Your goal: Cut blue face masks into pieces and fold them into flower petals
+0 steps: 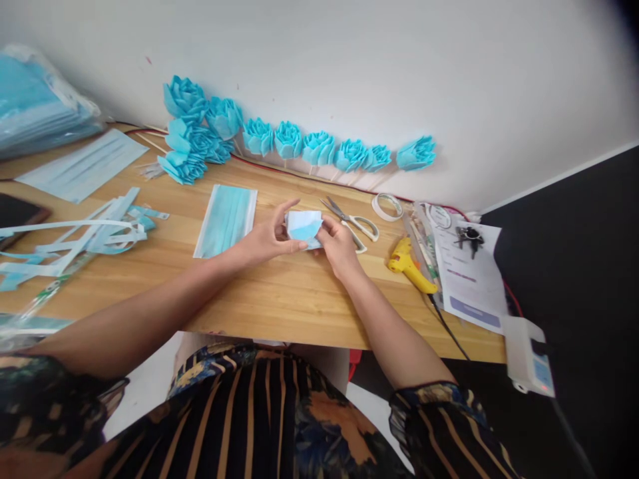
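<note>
A small folded piece of blue and white mask material [304, 226] is between my two hands above the middle of the table. My left hand [272, 236] touches its left and lower edge with the thumb, its index finger stretched out. My right hand [339, 245] pinches its right side. A flat blue mask [225, 221] lies left of my left hand. White-handled scissors [352, 221] rest just beyond my right hand, partly hidden by it.
Blue flowers on sticks [319, 148] lean along the wall. Cut strips [80, 239] and a mask pack [42, 100] lie left. A tape roll [387, 207], yellow glue gun [412, 265] and paper [472, 279] with keys [469, 239] are right.
</note>
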The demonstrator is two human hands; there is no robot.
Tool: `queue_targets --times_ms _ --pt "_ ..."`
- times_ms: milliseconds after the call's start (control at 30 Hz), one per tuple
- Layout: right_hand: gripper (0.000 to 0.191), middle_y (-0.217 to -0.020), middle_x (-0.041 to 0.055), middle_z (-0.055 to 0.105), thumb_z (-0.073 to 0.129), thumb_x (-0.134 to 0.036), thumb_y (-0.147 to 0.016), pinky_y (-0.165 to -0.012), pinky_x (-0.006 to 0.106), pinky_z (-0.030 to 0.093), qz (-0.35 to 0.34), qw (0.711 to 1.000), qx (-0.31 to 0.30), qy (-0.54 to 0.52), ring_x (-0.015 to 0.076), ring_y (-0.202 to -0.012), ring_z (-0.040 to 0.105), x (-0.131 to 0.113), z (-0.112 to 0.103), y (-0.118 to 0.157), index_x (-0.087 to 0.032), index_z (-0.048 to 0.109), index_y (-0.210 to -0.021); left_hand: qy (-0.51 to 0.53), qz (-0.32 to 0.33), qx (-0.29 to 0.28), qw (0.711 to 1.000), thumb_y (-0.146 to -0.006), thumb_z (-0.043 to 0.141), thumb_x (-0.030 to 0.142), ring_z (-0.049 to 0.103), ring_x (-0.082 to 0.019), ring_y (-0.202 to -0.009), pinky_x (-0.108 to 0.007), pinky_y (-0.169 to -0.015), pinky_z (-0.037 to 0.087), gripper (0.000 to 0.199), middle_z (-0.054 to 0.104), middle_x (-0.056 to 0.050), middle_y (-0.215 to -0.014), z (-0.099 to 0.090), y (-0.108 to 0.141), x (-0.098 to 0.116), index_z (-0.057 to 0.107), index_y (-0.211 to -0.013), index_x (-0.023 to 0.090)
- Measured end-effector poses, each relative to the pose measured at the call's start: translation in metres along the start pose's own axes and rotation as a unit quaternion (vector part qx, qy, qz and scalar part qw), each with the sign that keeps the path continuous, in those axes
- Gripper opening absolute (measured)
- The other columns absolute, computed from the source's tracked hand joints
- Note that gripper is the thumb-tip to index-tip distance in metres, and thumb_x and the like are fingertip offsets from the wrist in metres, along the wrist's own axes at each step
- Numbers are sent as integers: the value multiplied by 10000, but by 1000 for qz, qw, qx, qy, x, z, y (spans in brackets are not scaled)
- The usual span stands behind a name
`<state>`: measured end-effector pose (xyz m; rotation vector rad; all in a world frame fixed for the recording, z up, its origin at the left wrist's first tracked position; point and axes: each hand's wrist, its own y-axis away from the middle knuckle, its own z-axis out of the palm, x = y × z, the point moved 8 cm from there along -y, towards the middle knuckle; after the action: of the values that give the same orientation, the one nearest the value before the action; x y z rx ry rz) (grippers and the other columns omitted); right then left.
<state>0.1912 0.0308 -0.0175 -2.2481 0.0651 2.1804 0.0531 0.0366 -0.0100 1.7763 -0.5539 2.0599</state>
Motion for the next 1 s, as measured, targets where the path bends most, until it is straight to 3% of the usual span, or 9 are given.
queue_targets --times_ms 200,533,633,733,867,933,1000 --pt "210 -701 -18 615 661 -336 -782 -426 213 372 -23 999 -19 25 101 -516 482 -1 2 1 -245 691 -969 -54 39 21 998 -671 810 292 617 -179 -878 -304 -771 505 910 627 -92 -1144 -2 3 4 366 -1465 259" --pt "286 -787 -4 671 599 -299 -823 -499 247 441 -28 996 -69 53 137 -604 560 -4 11 6 -251 665 -1098 -60 14 80 995 -775 662 246 603 -149 -745 -269 -684 475 679 649 -44 -881 -21 -1 2 421 -1404 154" --pt "408 -935 15 710 595 -292 -833 -626 287 520 -49 993 -92 62 168 -752 639 -7 15 8 -260 596 -1240 -100 29 89 991 -752 702 289 620 -193 -927 -291 -755 485 678 645 -96 -1089 -25 -2 2 460 -1373 169" --pt "493 -885 15 708 580 -275 -849 -651 312 535 -99 980 -96 142 167 -712 633 -16 17 12 -257 532 -1340 -136 45 77 987 -731 720 306 596 -232 -1071 -313 -808 492 653 589 -119 -1268 -23 -3 4 501 -1335 193" --pt "551 -866 8 700 596 -229 -850 -707 332 537 -200 942 -33 268 162 -695 608 -36 9 17 -287 495 -1388 -136 40 38 989 -769 663 255 641 -173 -847 -281 -720 496 655 681 -82 -1007 -16 -2 6 456 -1381 150" --pt "564 -919 14 708 609 -235 -855 -762 347 542 -225 933 -12 279 175 -767 635 -43 7 20 -311 481 -1398 -149 46 33 987 -774 643 221 614 -135 -718 -247 -641 469 650 681 -45 -874 -13 0 9 454 -1389 135" --pt "571 -952 17 713 629 -246 -854 -808 363 543 -241 930 -3 279 186 -830 655 -49 6 22 -320 479 -1400 -186 62 42 980 -766 642 203 585 -115 -664 -229 -596 443 627 682 -38 -871 -12 1 14 488 -1371 144"
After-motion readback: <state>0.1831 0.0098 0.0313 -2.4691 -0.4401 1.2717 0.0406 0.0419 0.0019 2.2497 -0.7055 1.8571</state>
